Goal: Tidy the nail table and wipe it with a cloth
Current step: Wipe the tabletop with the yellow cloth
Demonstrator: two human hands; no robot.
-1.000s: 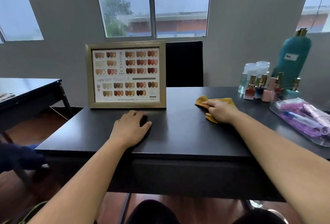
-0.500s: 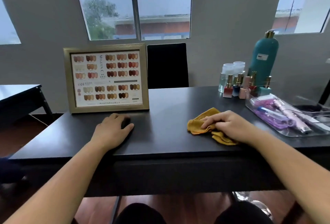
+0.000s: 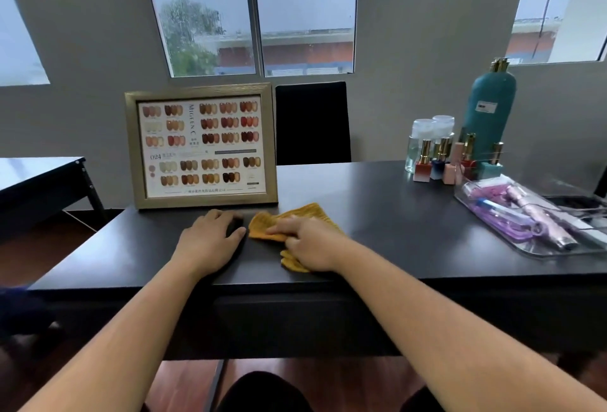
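A crumpled yellow cloth lies on the black nail table, just in front of the framed colour chart. My right hand presses down on the cloth with its fingers spread over it. My left hand rests on the table right beside the cloth, cupped over a small dark object that is mostly hidden under the palm.
Several nail polish bottles, two clear jars and a tall teal bottle stand at the back right. A clear tray with purple and pink tools lies at the right. A black chair stands behind the table.
My right hand has slid the cloth leftward across the table, from the right side to beside my left hand. My left hand has stayed in place.
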